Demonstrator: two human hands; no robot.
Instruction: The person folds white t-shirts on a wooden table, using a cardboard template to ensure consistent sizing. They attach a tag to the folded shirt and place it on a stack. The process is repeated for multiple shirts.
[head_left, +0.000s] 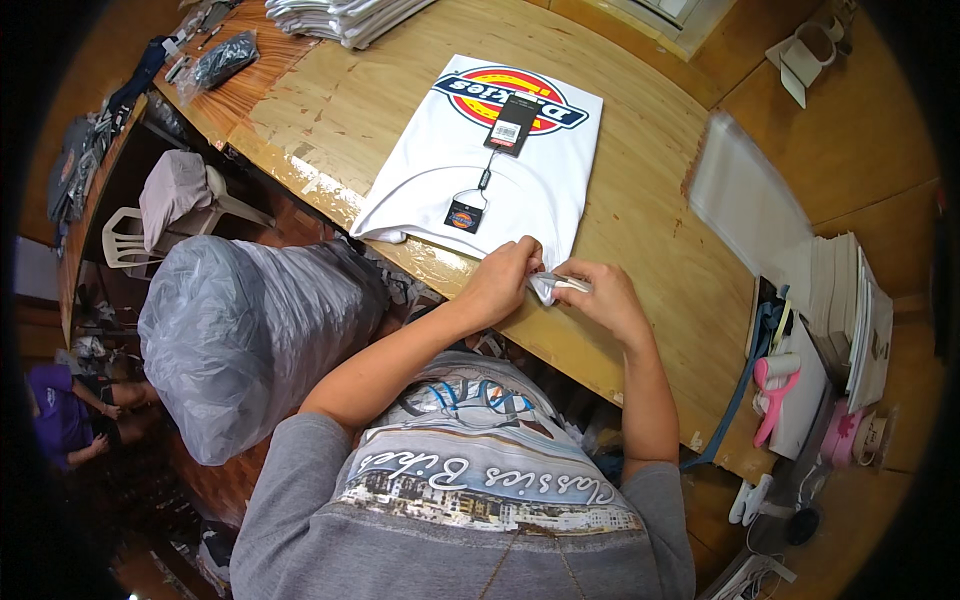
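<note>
Grey T-shirt: worn on the person's own torso, nearest the lens, with a printed picture across the chest.
Wooden table: spread beyond the torso, with worn, peeling tape along the near edge.
White T-shirt: laid flat on the table at the near edge, neckline toward the torso, large logo at the far end; near right corner bunched up between the hands; cannot tell whether sleeve or shoulder.
Left hand: closed in a pinch on that bunched corner.
Right hand: closed around a small pale metallic tool, just beside the pinched cloth.
Thread snips: best guess for the tool; too small to be sure.
Snip work: probably trimming a loose thread or tidying a seam at the corner; no thread clearly visible.
Pinched corner, next: likely calls for taut cloth, tips close to the seam, no bite into the fabric.
Plastic bag: bulky, grey, just beside the left forearm; likely to crowd a wide left swing.
Plastic sleeves: stacked toward the right, well apart from the hands.
Folded garments: piled at the far edge.
Lint roller: pink-handled, at the right edge.
Hang tag: black, lying over the logo, corded to a smaller tag; apt to snag during turning.
Square tag: dark, lying near the neckline.
</note>
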